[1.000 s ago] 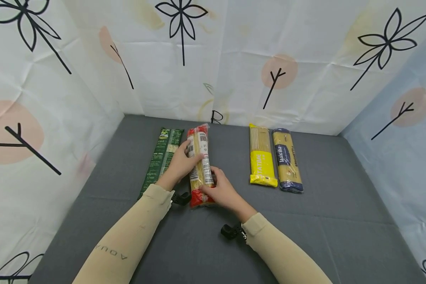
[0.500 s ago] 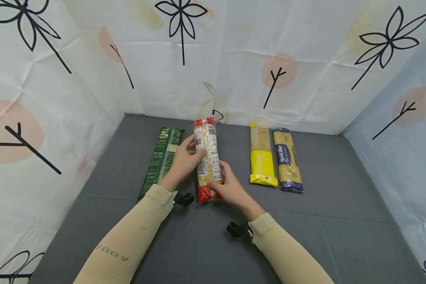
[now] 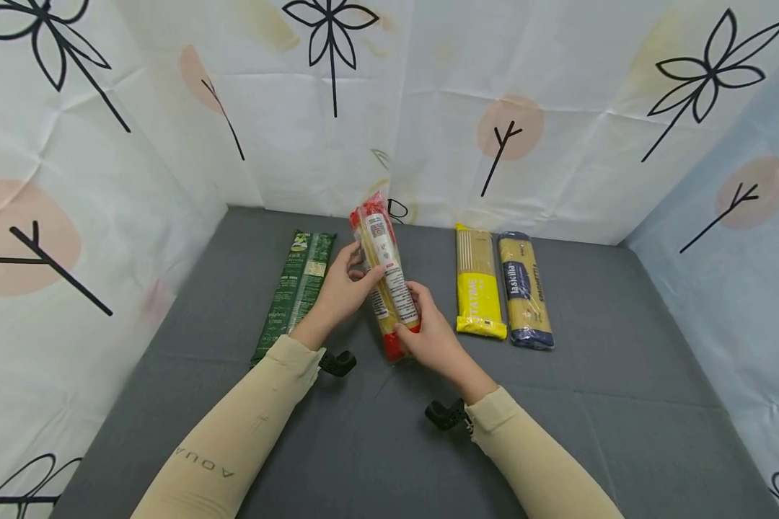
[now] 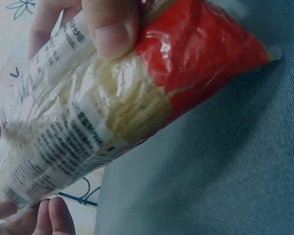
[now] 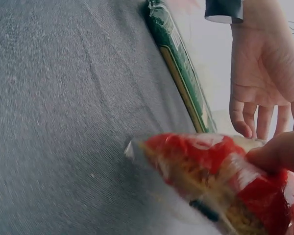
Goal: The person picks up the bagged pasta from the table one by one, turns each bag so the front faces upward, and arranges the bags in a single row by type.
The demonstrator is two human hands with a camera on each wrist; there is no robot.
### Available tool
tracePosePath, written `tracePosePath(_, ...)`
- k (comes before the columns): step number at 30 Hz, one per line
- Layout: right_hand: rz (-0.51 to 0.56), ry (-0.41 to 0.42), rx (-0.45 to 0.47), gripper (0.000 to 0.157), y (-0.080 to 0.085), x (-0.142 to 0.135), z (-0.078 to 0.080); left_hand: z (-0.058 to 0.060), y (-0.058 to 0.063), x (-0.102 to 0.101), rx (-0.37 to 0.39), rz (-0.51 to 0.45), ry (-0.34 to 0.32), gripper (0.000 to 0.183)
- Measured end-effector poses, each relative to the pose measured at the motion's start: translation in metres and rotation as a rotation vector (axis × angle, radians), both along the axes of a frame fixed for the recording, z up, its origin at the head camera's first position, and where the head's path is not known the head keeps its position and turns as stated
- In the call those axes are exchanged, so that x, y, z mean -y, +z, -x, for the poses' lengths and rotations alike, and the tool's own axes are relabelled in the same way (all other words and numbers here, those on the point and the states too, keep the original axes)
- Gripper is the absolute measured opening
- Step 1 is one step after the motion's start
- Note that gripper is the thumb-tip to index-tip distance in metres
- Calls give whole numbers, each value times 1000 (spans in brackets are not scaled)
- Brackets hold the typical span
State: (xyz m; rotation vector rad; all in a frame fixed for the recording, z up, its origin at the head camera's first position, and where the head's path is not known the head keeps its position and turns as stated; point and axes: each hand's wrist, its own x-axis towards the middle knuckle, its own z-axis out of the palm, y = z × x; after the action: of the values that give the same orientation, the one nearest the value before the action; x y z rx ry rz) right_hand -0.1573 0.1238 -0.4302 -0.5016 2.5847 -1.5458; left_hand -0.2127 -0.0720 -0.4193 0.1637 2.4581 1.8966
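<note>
Your fingers are clamped on the pasta packet (image 3: 396,290) from 2 sides. Your left hand (image 3: 341,293) pinches its left edge around the middle, thumb over the printed face; your right hand (image 3: 433,337) grips lower down, thumb near the red bottom end, fingers round the right edge. The packet sits between your hands, top leaning left and printed face towards you, and appears to be clear of the counter (image 3: 623,418).

Just left of your left hand lies the green packet (image 3: 291,295), partly hidden by that hand and wrist. Well off to your right, the yellow packet (image 3: 482,285) and the blue-ended packet (image 3: 526,292) lie side by side. A patterned cloth (image 3: 428,137) hangs behind.

You seem to be at the handling step, with the packet held up in both hands. The next move probably calls for matched grips and gentle pressure, since the wrapper looks slick and the pasta could snap.
</note>
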Motion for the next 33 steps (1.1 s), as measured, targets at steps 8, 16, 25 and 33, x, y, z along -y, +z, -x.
tracePosePath(8, -334, -45, -269, 73, 11, -1, -4, -2, 11, -5, 81, -147, -37, 84)
tracePosePath(16, -597, -72, -569, 68, 14, 2, -9, -5, 22, -12, 215, -363, -24, 78)
tracePosePath(25, -744, -115, -784, 56, 4, 7, -9, -4, 21, -14, 283, -468, 66, 75)
tracePosePath(33, -776, -123, -796, 59, -2, 13, -14, -3, 15, -16, 284, -499, 138, 67)
